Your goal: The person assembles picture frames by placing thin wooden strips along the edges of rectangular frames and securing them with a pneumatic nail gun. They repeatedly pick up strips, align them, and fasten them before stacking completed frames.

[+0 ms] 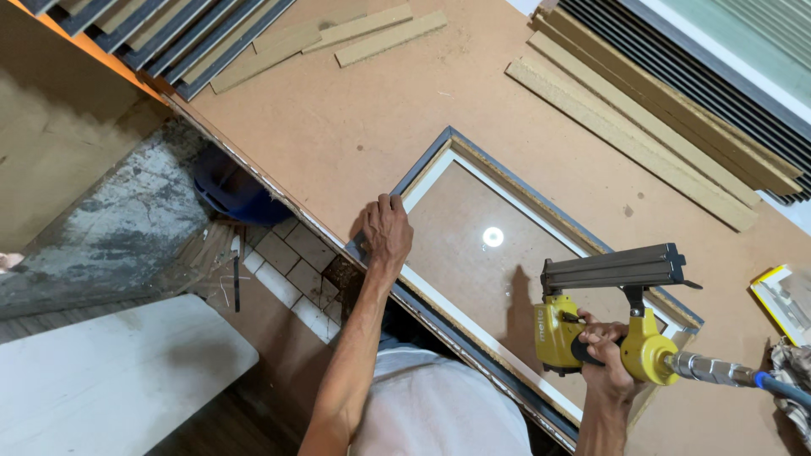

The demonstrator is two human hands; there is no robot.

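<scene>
Our left fingers [390,207] lie spread and flat on the near corner of the frame [473,165], pressing it down rather than gripping anything; the left hand [386,235] sits where the grey outer edge meets the white inner strip. Our right fingers [598,334] are wrapped tight around the handle of the yellow nailer [621,325], and the right hand [610,359] holds it just over the frame's far end, its dark magazine level above the white strip. A metal fitting and a blue hose [781,387] run off the back of the nailer to the right.

The frame lies flat on the brown worktop [338,127], set at a slant along its near edge, with a glass pane [473,253] inside that throws back a bright spot of light. Beyond it, well apart, several long board strips [642,127] lie side by side, with dark mouldings stacked behind them. More short strips [338,38] rest near the far left corner. At the right edge lies a yellow packet [781,300], with a rag just below it. Below the worktop's edge we see a tiled floor [287,262] and a white board [110,380].
</scene>
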